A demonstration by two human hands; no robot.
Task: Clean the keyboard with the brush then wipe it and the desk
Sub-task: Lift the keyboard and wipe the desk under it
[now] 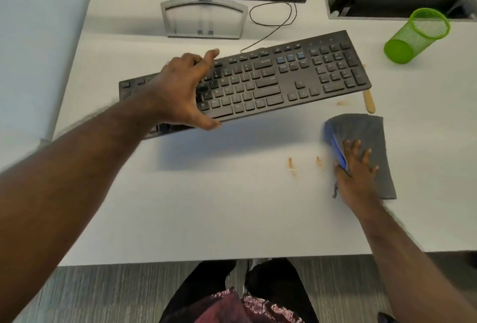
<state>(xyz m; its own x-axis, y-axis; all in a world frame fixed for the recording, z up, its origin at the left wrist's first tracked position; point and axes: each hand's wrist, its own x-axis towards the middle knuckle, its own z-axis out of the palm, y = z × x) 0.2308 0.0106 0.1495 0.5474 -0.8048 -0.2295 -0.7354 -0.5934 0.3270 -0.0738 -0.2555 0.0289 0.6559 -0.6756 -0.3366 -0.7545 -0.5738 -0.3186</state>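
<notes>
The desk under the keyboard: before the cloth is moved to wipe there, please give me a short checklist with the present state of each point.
1. Keyboard lifted off the desk: ok; the left hand grips it and a shadow lies below it.
2. Cloth under control: ok; the right hand presses flat on it.
3. Stains within the cloth's path: ok; they lie just left of it.
4. Stains removed: not ok; orange marks show.
5. Wooden stick out of the way: not ok; it lies beside the keyboard's right end.
6. Cable slack: ok; it lies looped.
</notes>
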